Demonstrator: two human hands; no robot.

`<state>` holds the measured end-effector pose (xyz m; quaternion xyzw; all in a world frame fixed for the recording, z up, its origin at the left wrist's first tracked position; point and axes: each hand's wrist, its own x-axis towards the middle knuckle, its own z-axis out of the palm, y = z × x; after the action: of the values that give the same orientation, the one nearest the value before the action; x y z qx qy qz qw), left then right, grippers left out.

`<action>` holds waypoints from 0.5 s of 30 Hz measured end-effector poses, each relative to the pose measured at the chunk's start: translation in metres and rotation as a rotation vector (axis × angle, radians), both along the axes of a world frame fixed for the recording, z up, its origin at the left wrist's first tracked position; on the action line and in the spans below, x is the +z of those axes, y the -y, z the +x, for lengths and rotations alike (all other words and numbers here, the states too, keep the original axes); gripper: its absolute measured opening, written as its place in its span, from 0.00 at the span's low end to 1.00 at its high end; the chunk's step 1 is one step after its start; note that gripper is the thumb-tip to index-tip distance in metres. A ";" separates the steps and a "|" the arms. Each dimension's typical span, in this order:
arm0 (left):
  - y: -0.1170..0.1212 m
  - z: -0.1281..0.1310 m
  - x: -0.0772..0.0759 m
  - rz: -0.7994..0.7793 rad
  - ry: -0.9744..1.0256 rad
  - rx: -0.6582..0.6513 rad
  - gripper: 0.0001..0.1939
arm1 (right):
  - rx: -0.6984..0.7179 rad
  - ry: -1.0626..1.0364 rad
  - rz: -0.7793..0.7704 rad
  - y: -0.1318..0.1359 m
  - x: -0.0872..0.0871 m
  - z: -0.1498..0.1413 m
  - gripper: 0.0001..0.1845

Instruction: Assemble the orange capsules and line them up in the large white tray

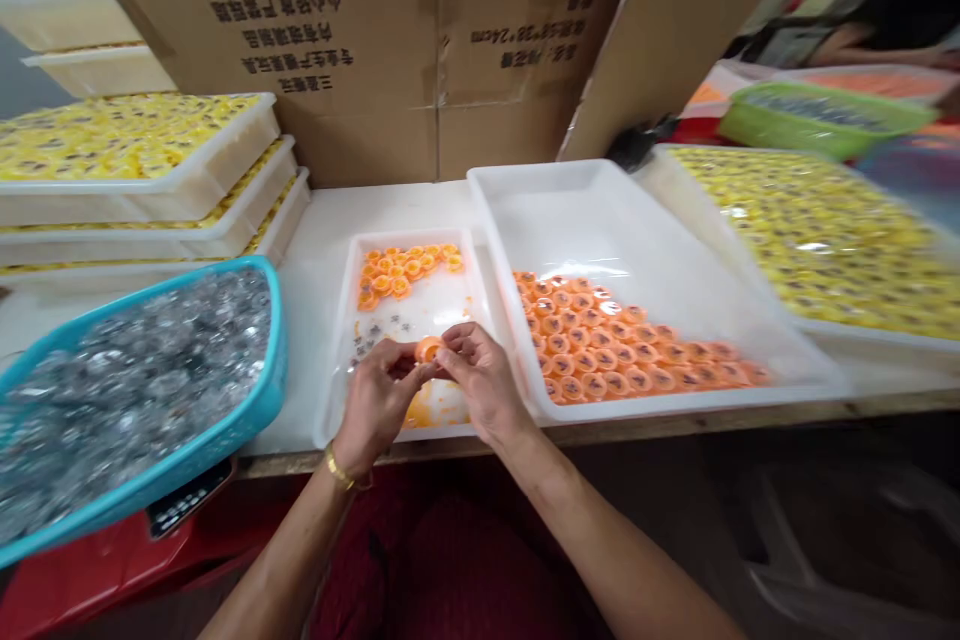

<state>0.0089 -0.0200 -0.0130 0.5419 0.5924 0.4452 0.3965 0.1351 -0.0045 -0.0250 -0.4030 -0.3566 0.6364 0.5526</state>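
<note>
Between my two hands is a small round orange cup-like piece (428,349), held above a white tray. My left hand (379,390) pinches it from the left, and my right hand (480,375) has its fingertips on the right side of it. Under them, the small white tray (352,270) holds a cluster of orange round pieces (401,268) at its far end. Tiny dark bits (382,330) and loose yellow-orange bits (431,410) lie nearer, partly hidden by my hands.
A large white tray (592,190) on the right holds rows of finished-looking orange rounds (600,345). A blue basket (274,320) of clear plastic pieces (172,350) stands left. Stacked trays of yellow pieces (112,135), another yellow-filled tray (825,230) and a cardboard box (375,50) surround the table. A person's arm (862,45) shows far right.
</note>
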 end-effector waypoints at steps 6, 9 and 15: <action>0.006 -0.009 -0.007 -0.096 0.037 -0.110 0.24 | 0.038 0.058 0.043 -0.003 0.007 0.023 0.12; 0.010 -0.029 -0.010 -0.040 -0.125 -0.038 0.30 | -0.190 0.271 0.091 -0.031 0.021 0.088 0.15; 0.026 -0.070 -0.045 0.187 -0.666 0.105 0.21 | -0.477 0.834 -0.173 -0.083 0.034 0.257 0.10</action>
<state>-0.0611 -0.0457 -0.0582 0.6601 0.6731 0.3160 0.1066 0.3924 0.0785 0.0091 -0.7387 -0.3909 0.3036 0.4575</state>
